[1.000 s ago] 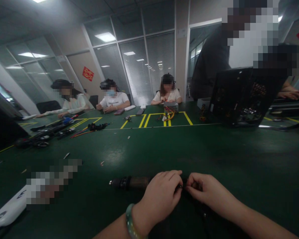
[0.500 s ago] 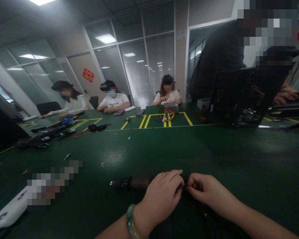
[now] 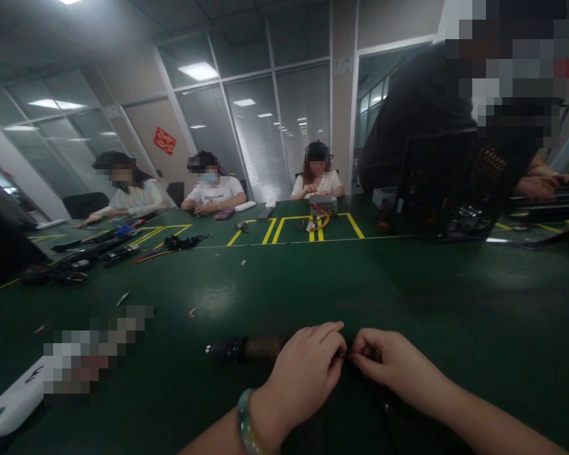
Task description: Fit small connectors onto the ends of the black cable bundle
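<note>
A dark electric screwdriver (image 3: 260, 349) lies on the green tabletop, its metal tip pointing left. My left hand (image 3: 306, 363), with a jade-coloured bangle at the wrist, is closed over the tool's rear part and hides it. Close beside it, the fingertips of my right hand (image 3: 384, 357) are pinched at the tool's tail end, on what looks like the end of a dark cord (image 3: 385, 404). That cord runs down below the hand. The exact joint between the fingers is too dark and small to make out.
At left lies a white device (image 3: 14, 395), partly blurred out. Beyond it are a heap of black cables (image 3: 90, 249) and small scraps. A black computer case (image 3: 436, 189) stands at the back right. A grey power supply (image 3: 323, 203) with coloured wires lies at the far side, where several people work.
Both hands keep their hold and have hardly moved. The whole view has shifted slightly, so things appear a little further left.
</note>
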`<state>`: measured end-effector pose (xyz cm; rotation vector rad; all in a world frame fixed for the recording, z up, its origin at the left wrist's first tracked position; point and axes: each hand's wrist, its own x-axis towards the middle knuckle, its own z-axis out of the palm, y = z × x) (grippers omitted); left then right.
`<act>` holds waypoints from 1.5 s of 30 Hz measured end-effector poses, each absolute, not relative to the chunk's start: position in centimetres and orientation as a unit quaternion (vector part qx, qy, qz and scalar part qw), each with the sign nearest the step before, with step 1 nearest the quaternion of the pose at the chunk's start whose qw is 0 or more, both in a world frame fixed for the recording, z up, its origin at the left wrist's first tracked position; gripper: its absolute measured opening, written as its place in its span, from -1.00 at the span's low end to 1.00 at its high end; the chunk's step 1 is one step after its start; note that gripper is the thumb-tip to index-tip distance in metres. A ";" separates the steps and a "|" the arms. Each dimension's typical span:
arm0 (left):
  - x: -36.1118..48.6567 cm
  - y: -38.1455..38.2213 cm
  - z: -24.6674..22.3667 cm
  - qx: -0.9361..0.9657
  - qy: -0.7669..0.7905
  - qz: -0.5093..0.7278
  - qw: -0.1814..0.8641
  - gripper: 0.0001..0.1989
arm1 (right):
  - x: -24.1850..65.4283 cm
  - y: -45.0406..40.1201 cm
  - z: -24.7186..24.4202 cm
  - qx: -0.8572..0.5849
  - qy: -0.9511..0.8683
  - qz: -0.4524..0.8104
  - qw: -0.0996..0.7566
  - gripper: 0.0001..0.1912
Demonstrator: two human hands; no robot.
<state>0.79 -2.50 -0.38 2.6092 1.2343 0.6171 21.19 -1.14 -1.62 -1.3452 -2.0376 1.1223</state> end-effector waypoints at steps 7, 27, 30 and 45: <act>0.8 -2.2 -1.0 0.870 0.438 0.207 0.092 -0.72 | 21.2 -1.4 -1.3 -0.484 -0.743 0.394 0.243 -0.92; 0.9 -2.3 -0.8 0.877 0.431 0.199 0.080 -0.87 | 21.8 -1.8 -0.9 -0.491 -0.749 0.378 0.233 -0.89; 0.9 -2.3 -0.6 0.886 0.412 0.196 0.079 -0.91 | 21.9 -1.9 -0.9 -0.490 -0.750 0.378 0.232 -0.88; 0.8 -2.3 -0.5 0.884 0.413 0.195 0.098 -0.89 | 21.7 -1.6 -1.4 -0.485 -0.752 0.374 0.245 -0.91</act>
